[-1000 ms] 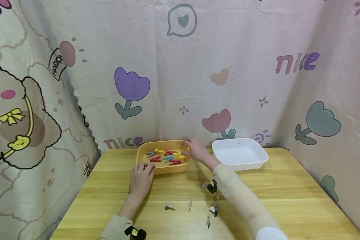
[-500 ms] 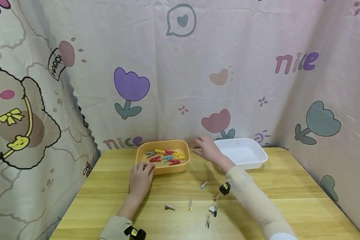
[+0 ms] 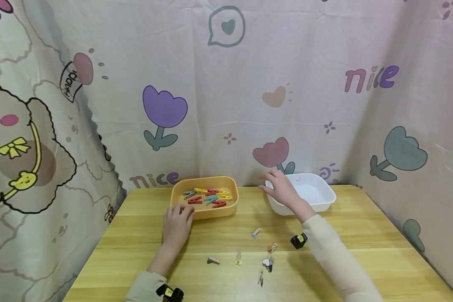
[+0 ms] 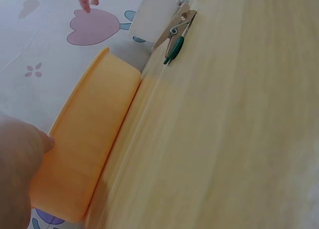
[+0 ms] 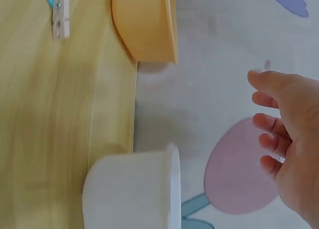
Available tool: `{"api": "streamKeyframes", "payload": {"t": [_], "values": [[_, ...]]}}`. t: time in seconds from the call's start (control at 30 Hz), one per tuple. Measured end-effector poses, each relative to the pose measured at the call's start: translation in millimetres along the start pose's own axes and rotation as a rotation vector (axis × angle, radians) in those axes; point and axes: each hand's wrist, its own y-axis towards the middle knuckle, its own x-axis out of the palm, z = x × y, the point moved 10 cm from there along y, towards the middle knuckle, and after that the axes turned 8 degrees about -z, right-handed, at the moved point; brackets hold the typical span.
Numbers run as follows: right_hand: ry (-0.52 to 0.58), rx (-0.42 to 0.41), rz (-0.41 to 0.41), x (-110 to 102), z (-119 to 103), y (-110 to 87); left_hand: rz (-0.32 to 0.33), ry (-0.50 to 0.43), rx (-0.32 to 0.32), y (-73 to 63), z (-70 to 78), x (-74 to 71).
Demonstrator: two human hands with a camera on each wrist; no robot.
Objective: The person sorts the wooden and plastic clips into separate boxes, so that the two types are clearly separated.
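My left hand grips the near left rim of a yellow plastic basin, its fingers bent over the edge. In the left wrist view a fingertip presses the basin's outer wall. Several red, yellow, blue and grey clothespins lie inside it. My right hand hovers over the left edge of a white plastic basin. Its fingers are relaxed and apart, with nothing between them, as the right wrist view shows.
On the wooden table, several small wooden clothespins lie scattered, among them one with a green piece, one with yellow and one with blue. A patterned curtain hangs behind the table.
My right hand has moved right, from the yellow basin's right rim to above the white basin's left edge. The left hand and the yellow basin have stayed in place.
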Motion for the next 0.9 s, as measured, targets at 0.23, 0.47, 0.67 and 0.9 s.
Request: {"api": "streamKeyframes", "payload": {"t": [0.23,0.47,0.67,0.9], "values": [[0.034,0.049,0.025,-15.4,21.6,-21.0,-0.013,-0.013,-0.011,1.6,0.4,1.3],[0.023,0.082,0.08,-30.0,42.0,-41.0,-0.041,-0.022,-0.009,3.3,2.3,-2.4],[-0.012,0.113,0.091,-37.7,57.1,-58.1,-0.071,-0.017,0.004,2.9,2.1,-4.0],[-0.098,0.116,0.135,-46.7,73.2,-83.8,-0.077,-0.019,0.053,3.5,5.6,-5.7]]}}
